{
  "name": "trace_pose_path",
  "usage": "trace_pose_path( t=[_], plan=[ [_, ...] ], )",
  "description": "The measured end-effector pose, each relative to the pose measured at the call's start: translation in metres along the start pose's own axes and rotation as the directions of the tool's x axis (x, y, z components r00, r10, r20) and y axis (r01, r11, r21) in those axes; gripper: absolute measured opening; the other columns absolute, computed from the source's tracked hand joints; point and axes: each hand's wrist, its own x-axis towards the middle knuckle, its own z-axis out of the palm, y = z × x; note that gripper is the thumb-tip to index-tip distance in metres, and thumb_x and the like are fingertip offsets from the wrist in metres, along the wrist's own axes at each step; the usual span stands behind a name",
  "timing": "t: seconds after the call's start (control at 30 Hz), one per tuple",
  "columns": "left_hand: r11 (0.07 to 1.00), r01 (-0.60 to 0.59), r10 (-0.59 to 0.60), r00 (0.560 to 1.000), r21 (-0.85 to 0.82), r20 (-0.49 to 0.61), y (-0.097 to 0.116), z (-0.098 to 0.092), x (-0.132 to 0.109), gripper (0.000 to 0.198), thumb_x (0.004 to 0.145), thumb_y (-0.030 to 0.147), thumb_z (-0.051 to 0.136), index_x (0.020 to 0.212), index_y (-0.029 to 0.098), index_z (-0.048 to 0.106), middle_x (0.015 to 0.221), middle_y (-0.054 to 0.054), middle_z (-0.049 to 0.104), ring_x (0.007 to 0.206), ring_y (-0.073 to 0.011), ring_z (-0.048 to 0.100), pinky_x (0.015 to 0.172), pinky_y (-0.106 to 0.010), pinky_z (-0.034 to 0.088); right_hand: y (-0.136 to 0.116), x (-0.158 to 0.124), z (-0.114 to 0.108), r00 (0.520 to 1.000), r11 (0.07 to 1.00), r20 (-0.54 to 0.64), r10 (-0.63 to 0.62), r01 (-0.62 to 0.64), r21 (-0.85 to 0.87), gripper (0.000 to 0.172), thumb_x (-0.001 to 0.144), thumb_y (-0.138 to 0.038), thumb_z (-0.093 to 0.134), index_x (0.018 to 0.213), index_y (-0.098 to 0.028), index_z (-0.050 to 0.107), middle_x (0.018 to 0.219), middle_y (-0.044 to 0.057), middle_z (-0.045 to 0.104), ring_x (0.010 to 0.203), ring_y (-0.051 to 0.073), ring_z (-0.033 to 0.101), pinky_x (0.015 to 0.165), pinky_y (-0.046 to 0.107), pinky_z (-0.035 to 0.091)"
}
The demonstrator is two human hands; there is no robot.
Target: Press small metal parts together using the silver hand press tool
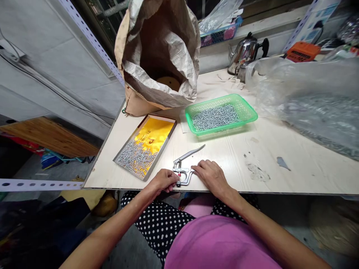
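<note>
Hand-held snap fastener pliers [188, 180] with a silver frame lie near the table's front edge, their long lever raised and slanting up to the right. A spring and a red part show at the jaw. My left hand [166, 180] is closed in a pinch right beside the jaw's lower end; anything between its fingertips is too small or hidden to make out. From the right, my right hand [212, 177] grips the end of the pliers' frame with thumb and fingertips, the other fingers curled on the table.
A shallow tray [162, 157] with small metal pieces on yellow film lies to the left. Similar pieces fill a green basket [248, 115]. Behind stand a large paper sack [131, 78] and a steel kettle [244, 54]. A clear plastic bag [316, 89] bulges at right.
</note>
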Motion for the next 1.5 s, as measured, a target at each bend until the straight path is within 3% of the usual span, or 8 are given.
trace_pose_path(
  t=[0.43, 0.6, 0.67, 0.93, 1.23, 1.33, 1.4, 1.5],
  plan=[
    [0.998, 0.053, -0.053, 0.998, 0.017, 0.017, -0.002, 0.008, -0.008, 0.030, 0.084, 0.030, 0.061, 0.059, 0.016, 0.052, 0.039, 0.006, 0.048, 0.034, -0.0064, 0.043, 0.038, -0.017, 0.030, 0.007, 0.001, -0.020, 0.984, 0.997, 0.173, -0.047, 0.037, 0.063, 0.018, 0.090, -0.030, 0.061, 0.106, -0.025, 0.067, 0.094, 0.006, 0.060, 0.085, 0.020, 0.049, 0.071, 0.031, 0.034],
    [0.997, 0.071, -0.071, 0.997, 0.017, -0.002, 0.001, 0.010, -0.010, 0.030, 0.086, 0.028, 0.059, 0.060, 0.015, 0.052, 0.039, 0.006, 0.048, 0.033, -0.0059, 0.043, 0.038, -0.017, 0.030, 0.032, 0.023, -0.033, 0.961, 0.996, 0.263, -0.084, 0.077, 0.037, 0.071, 0.079, -0.052, 0.069, 0.136, -0.016, 0.047, 0.144, 0.020, 0.039, 0.128, 0.036, 0.035, 0.097, 0.047, 0.035],
    [0.997, 0.071, -0.071, 0.997, 0.019, -0.009, 0.002, 0.010, -0.011, 0.030, 0.086, 0.029, 0.060, 0.060, 0.015, 0.052, 0.039, 0.006, 0.048, 0.033, -0.0059, 0.043, 0.038, -0.017, 0.030, 0.042, 0.033, -0.032, 0.934, 0.994, 0.339, -0.108, 0.103, 0.032, 0.086, 0.075, -0.059, 0.070, 0.140, -0.012, 0.040, 0.146, 0.022, 0.036, 0.134, 0.039, 0.029, 0.103, 0.052, 0.030],
    [0.996, 0.089, -0.089, 0.996, 0.004, -0.017, 0.005, 0.011, -0.013, 0.029, 0.086, 0.027, 0.060, 0.060, 0.016, 0.053, 0.040, 0.006, 0.048, 0.033, -0.0058, 0.043, 0.037, -0.017, 0.030, 0.050, 0.055, -0.031, 0.858, 0.986, 0.491, -0.148, 0.169, 0.001, 0.098, 0.061, -0.063, 0.076, 0.136, -0.009, 0.042, 0.131, 0.020, 0.051, 0.117, 0.038, 0.045, 0.100, 0.059, 0.032],
    [0.996, 0.088, -0.087, 0.996, 0.014, -0.015, 0.000, 0.010, -0.008, 0.030, 0.082, 0.036, 0.063, 0.062, 0.016, 0.053, 0.042, 0.006, 0.048, 0.035, -0.0071, 0.043, 0.040, -0.019, 0.032, 0.043, 0.054, -0.037, 0.849, 0.981, 0.500, -0.169, 0.194, 0.002, 0.063, 0.071, -0.052, 0.074, 0.115, -0.011, 0.056, 0.113, 0.015, 0.058, 0.104, 0.032, 0.049, 0.091, 0.045, 0.035],
    [0.987, 0.076, -0.067, 0.996, 0.140, -0.061, 0.001, 0.012, -0.014, 0.028, 0.085, 0.038, 0.059, 0.068, 0.016, 0.058, 0.046, 0.005, 0.050, 0.039, -0.0096, 0.047, 0.045, -0.022, 0.037, 0.042, 0.048, -0.039, 0.859, 0.979, 0.478, -0.183, 0.201, 0.012, 0.051, 0.075, -0.047, 0.073, 0.108, -0.011, 0.058, 0.108, 0.013, 0.059, 0.101, 0.030, 0.049, 0.089, 0.042, 0.035],
    [0.937, -0.005, 0.079, 0.977, 0.349, -0.198, 0.001, 0.015, -0.021, 0.024, 0.087, 0.036, 0.058, 0.075, 0.016, 0.062, 0.058, 0.001, 0.058, 0.052, -0.0129, 0.056, 0.054, -0.025, 0.043, 0.041, 0.045, -0.041, 0.865, 0.978, 0.462, -0.196, 0.207, 0.027, 0.045, 0.077, -0.044, 0.072, 0.105, -0.012, 0.059, 0.105, 0.012, 0.059, 0.099, 0.028, 0.049, 0.088, 0.040, 0.035],
    [0.732, -0.137, 0.435, 0.847, 0.667, -0.304, 0.004, 0.024, -0.030, 0.018, 0.090, 0.034, 0.055, 0.090, 0.018, 0.065, 0.090, -0.005, 0.065, 0.082, -0.0182, 0.062, 0.072, -0.029, 0.047, 0.040, 0.041, -0.042, 0.872, 0.977, 0.444, -0.206, 0.207, 0.048, 0.037, 0.079, -0.038, 0.071, 0.103, -0.012, 0.059, 0.102, 0.011, 0.059, 0.097, 0.027, 0.050, 0.085, 0.039, 0.037]
  ],
)
